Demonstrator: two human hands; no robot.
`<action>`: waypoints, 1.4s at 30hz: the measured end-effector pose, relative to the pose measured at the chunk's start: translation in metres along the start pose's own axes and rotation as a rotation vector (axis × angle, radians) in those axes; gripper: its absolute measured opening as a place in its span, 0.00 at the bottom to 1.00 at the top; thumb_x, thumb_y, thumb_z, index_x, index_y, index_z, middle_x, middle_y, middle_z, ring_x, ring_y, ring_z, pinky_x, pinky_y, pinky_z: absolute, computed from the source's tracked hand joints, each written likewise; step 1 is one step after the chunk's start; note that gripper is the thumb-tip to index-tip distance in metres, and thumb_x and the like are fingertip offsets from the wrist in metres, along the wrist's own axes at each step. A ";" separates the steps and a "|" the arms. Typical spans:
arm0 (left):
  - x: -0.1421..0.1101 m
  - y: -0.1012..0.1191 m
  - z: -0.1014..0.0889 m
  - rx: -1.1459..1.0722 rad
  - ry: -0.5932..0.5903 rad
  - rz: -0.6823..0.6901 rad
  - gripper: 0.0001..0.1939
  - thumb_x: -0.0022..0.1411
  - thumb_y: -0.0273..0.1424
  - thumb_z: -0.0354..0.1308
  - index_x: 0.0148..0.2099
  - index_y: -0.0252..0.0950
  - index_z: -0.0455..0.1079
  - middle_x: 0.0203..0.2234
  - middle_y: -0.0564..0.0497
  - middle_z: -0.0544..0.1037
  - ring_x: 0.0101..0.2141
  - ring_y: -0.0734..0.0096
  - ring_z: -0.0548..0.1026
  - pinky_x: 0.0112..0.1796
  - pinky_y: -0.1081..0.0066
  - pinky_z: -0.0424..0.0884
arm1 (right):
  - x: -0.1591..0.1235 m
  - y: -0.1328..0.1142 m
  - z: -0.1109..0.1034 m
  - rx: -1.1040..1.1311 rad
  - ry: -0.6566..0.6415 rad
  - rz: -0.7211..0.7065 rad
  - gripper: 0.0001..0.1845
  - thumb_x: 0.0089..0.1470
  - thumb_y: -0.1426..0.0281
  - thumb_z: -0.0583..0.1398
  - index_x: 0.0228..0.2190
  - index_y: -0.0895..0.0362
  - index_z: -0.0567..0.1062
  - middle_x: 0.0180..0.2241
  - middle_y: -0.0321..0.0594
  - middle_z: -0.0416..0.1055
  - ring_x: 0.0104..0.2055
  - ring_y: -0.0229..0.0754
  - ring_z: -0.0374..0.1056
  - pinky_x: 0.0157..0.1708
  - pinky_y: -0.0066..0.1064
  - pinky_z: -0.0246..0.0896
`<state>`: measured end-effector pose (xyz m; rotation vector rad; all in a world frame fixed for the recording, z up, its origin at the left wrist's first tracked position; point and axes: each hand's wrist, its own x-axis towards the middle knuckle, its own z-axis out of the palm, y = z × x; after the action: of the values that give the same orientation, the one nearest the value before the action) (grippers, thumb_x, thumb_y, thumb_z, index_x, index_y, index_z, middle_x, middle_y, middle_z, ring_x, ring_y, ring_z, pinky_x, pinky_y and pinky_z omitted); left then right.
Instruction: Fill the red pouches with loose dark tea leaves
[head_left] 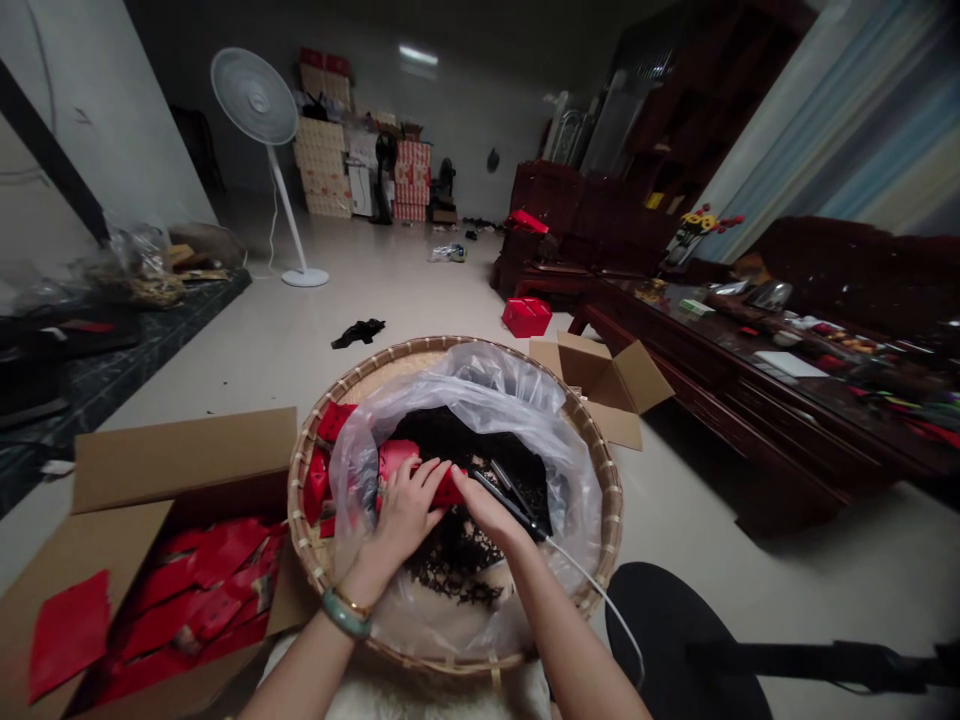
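A round bamboo basket (613, 480) stands before me, lined with a clear plastic bag (577, 470). Dark, loose, leaf-like bits (457, 580) lie inside the bag. My left hand (407, 510) has its fingers bent over a small red packet (450, 487). From the other side, my right hand (491, 515) grips the same packet with its fingers together. Just beyond the left fingers is a lighter red packet (396, 456). A slim black tool with two long arms (510, 505), like a hair straightener, lies beside my right hand with a white cord (592, 580) trailing from it.
At the left, an open carton (187, 460) holds many red packets (210, 580). Another open carton (630, 385) and a red box (526, 316) stand beyond the basket. A black round base (675, 640) is at the lower right. A white fan (304, 277) stands farther off.
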<state>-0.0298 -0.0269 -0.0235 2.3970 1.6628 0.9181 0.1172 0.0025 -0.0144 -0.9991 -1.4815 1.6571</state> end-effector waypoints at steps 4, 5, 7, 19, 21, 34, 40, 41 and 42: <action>0.003 -0.009 0.005 -0.066 0.074 -0.020 0.32 0.46 0.21 0.60 0.55 0.39 0.63 0.48 0.46 0.73 0.48 0.55 0.67 0.49 0.55 0.65 | -0.004 -0.008 -0.002 -0.027 0.062 -0.058 0.32 0.54 0.47 0.47 0.41 0.58 0.75 0.40 0.43 0.74 0.44 0.46 0.67 0.48 0.40 0.58; 0.004 -0.013 0.006 -0.082 0.105 -0.044 0.31 0.46 0.22 0.60 0.55 0.38 0.63 0.47 0.46 0.73 0.48 0.56 0.68 0.48 0.56 0.66 | -0.008 -0.009 -0.006 -0.037 0.131 -0.070 0.31 0.56 0.48 0.45 0.40 0.58 0.75 0.39 0.45 0.74 0.43 0.47 0.68 0.45 0.40 0.60; 0.006 -0.023 0.006 -0.105 0.182 -0.123 0.29 0.46 0.25 0.61 0.53 0.37 0.64 0.45 0.45 0.74 0.46 0.56 0.69 0.47 0.57 0.67 | -0.017 -0.007 -0.017 -0.174 0.301 -0.103 0.27 0.58 0.52 0.45 0.39 0.57 0.75 0.37 0.46 0.74 0.41 0.47 0.69 0.41 0.39 0.62; 0.008 -0.041 0.011 -0.256 0.358 -0.347 0.26 0.49 0.37 0.61 0.51 0.37 0.66 0.43 0.44 0.74 0.42 0.58 0.73 0.40 0.61 0.72 | -0.035 0.033 -0.075 -1.420 0.631 0.044 0.32 0.48 0.83 0.50 0.55 0.55 0.61 0.52 0.51 0.61 0.51 0.50 0.60 0.48 0.39 0.56; 0.008 -0.042 0.012 -0.279 0.364 -0.336 0.26 0.49 0.36 0.60 0.51 0.37 0.65 0.43 0.44 0.74 0.43 0.59 0.73 0.41 0.61 0.72 | -0.033 0.029 -0.066 -1.368 0.580 -0.008 0.30 0.50 0.79 0.50 0.55 0.56 0.60 0.53 0.50 0.60 0.53 0.48 0.59 0.49 0.37 0.56; 0.005 -0.041 0.012 -0.269 0.309 -0.367 0.27 0.50 0.38 0.60 0.52 0.37 0.63 0.42 0.45 0.73 0.39 0.61 0.74 0.39 0.62 0.72 | 0.023 0.024 0.031 -1.297 0.280 0.205 0.52 0.32 0.65 0.70 0.58 0.53 0.55 0.56 0.57 0.53 0.54 0.61 0.55 0.45 0.45 0.58; 0.006 -0.040 0.008 -0.274 0.331 -0.382 0.26 0.50 0.38 0.60 0.52 0.37 0.64 0.42 0.45 0.74 0.39 0.60 0.74 0.38 0.62 0.72 | 0.042 0.028 0.002 -1.036 0.375 0.001 0.24 0.36 0.80 0.60 0.39 0.55 0.69 0.42 0.43 0.65 0.41 0.45 0.65 0.41 0.35 0.61; 0.006 -0.040 0.008 -0.272 0.333 -0.386 0.26 0.50 0.38 0.60 0.52 0.37 0.64 0.42 0.45 0.74 0.39 0.59 0.74 0.38 0.62 0.73 | 0.043 0.028 -0.006 -0.924 0.376 -0.032 0.21 0.36 0.80 0.58 0.37 0.56 0.69 0.39 0.41 0.66 0.40 0.44 0.65 0.41 0.34 0.61; 0.006 -0.040 0.008 -0.271 0.330 -0.392 0.26 0.50 0.38 0.60 0.51 0.36 0.64 0.42 0.44 0.74 0.39 0.59 0.75 0.38 0.62 0.73 | 0.043 0.027 -0.015 -0.804 0.365 -0.066 0.19 0.36 0.80 0.57 0.36 0.56 0.69 0.37 0.39 0.67 0.40 0.43 0.66 0.42 0.33 0.61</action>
<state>-0.0574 -0.0031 -0.0431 1.7337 1.8722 1.4055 0.1099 0.0444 -0.0460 -1.5429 -1.9151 0.7379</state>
